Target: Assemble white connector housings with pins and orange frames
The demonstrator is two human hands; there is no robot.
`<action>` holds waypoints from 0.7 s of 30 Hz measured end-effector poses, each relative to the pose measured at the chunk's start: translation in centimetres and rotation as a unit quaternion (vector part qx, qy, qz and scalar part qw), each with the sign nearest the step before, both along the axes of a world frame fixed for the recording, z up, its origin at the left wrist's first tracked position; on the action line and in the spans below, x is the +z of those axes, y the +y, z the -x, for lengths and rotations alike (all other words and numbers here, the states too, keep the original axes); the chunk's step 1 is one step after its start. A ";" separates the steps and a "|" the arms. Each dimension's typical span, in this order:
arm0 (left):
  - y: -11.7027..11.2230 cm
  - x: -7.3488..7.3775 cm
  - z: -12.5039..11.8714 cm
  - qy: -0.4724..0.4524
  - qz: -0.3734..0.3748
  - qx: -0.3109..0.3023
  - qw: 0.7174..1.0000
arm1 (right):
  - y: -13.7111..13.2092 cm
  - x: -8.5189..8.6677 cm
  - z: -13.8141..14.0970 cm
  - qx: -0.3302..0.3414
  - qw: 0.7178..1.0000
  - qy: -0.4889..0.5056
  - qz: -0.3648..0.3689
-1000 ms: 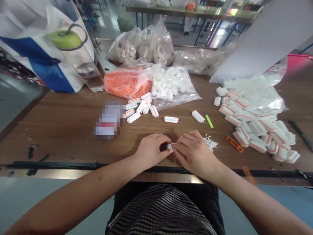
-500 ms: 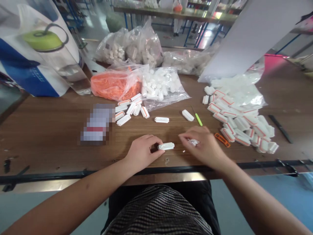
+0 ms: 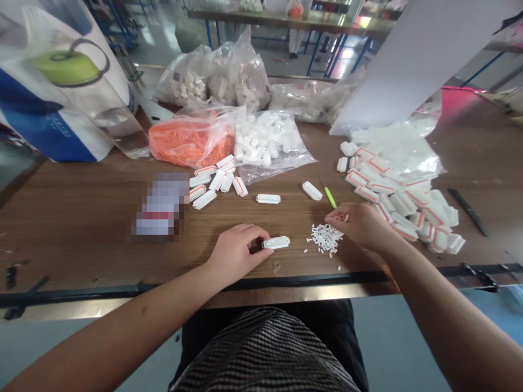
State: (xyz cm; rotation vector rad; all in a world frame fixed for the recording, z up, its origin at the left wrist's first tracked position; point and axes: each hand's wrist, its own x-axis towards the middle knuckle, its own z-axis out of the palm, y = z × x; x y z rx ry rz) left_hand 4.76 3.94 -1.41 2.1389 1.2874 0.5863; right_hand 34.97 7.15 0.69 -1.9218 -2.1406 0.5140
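My left hand (image 3: pixel 237 253) pinches one end of a white plastic connector (image 3: pixel 276 243) that lies on the wooden table (image 3: pixel 93 234) near its front edge. My right hand (image 3: pixel 362 224) sits to the right, fingers curled together just above a small heap of tiny white pins (image 3: pixel 324 238). What its fingertips hold, if anything, is too small to make out. A thin green tool (image 3: pixel 329 196) lies just beyond the right hand.
Finished white-and-orange connectors are piled at the right (image 3: pixel 404 201) and grouped at the middle (image 3: pixel 216 182). Two single white connectors (image 3: pixel 268 198) (image 3: pixel 312 190) lie between. Bags of orange parts (image 3: pixel 188 141) and white parts (image 3: pixel 267 139) stand behind. A water jug (image 3: pixel 81 92) is far left.
My right hand left the connector and moved right to the heap of pins, then a little farther back. The left hand stayed put, holding the connector.
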 end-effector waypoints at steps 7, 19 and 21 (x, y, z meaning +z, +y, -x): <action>-0.1 0.0 -0.1 -0.005 0.009 0.001 1.000 | -1.1 1.6 4.2 0.008 0.993 0.117 -0.010; -0.1 0.1 -0.2 -0.012 0.002 -0.001 1.000 | -2.4 0.2 9.9 0.201 0.965 0.151 -0.076; -0.1 0.0 -0.2 -0.012 0.000 -0.002 1.000 | -2.5 0.2 9.8 0.207 0.964 0.142 -0.087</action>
